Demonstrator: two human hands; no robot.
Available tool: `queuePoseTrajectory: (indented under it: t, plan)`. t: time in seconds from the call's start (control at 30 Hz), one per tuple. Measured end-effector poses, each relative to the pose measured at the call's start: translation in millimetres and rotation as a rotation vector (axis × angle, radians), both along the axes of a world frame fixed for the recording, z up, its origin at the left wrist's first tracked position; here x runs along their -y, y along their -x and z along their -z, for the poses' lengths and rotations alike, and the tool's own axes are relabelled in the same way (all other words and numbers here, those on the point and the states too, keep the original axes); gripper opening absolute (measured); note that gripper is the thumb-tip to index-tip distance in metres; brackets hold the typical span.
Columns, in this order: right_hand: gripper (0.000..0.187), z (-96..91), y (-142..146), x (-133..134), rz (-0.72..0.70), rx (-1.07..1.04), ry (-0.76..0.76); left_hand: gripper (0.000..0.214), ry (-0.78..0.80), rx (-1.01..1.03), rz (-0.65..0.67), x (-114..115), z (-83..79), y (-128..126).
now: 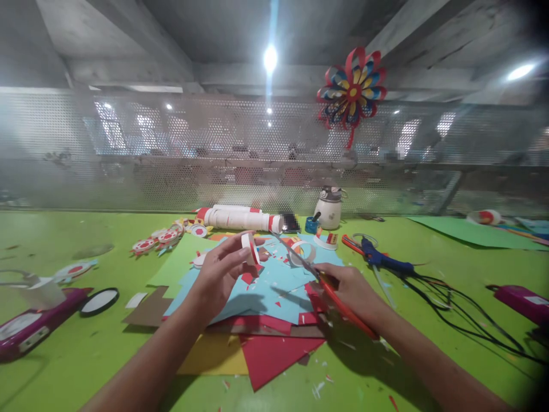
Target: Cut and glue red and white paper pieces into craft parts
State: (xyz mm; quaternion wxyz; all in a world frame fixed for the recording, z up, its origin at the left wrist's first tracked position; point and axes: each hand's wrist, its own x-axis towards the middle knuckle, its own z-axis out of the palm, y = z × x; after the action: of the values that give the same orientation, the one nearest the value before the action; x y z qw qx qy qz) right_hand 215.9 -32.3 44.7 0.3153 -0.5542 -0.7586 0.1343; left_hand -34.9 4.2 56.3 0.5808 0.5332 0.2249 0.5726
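Note:
My left hand [221,272] pinches a small white and red paper ring [250,248] between thumb and fingertips, held above a pile of coloured paper sheets [274,297]. My right hand [349,286] grips red-handled scissors [330,292], its fingers closed round the handles. The blades [295,254] point up and left toward the paper ring and stop a little short of it. Both hands hover over the pile on the green table [86,355].
A blue glue gun [384,260] with black cable lies right of the pile. A white glue pot [329,209], paper rolls [240,218] and paper rosettes [156,240] stand behind. Magenta objects [30,323] [521,300] lie at both sides. A paper pinwheel [351,91] hangs on the mesh wall.

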Motion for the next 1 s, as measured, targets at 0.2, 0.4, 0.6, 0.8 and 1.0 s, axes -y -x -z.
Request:
queuePoseTrajectory:
  t: [0.2, 0.4, 0.6, 0.8, 1.0]
  plan:
    - [0.036, 9.1, -3.4, -3.8, -0.052, -0.041, -0.168, 0.044, 0.045, 0.019, 0.069, 1.0, -0.5, -1.1]
    - [0.04, 14.8, -1.7, -0.9, -0.055, -0.005, -0.323, 0.037, 0.097, 0.053, 0.183, 0.9, -1.4, -0.2]
    - [0.042, 16.6, 1.0, 1.1, -0.056, 0.046, -0.395, 0.034, 0.201, 0.093, 0.347, -1.3, 1.9, 1.5]
    - [0.032, 11.9, -1.7, 2.5, -0.056, 0.063, -0.399, 0.045, 0.282, 0.053, 0.39, -6.9, 6.8, 5.5]
    - [0.03, 13.4, -6.6, -2.6, -0.077, 0.147, -0.436, 0.048, 0.336, 0.061, 0.444, -5.7, 5.9, 5.4]
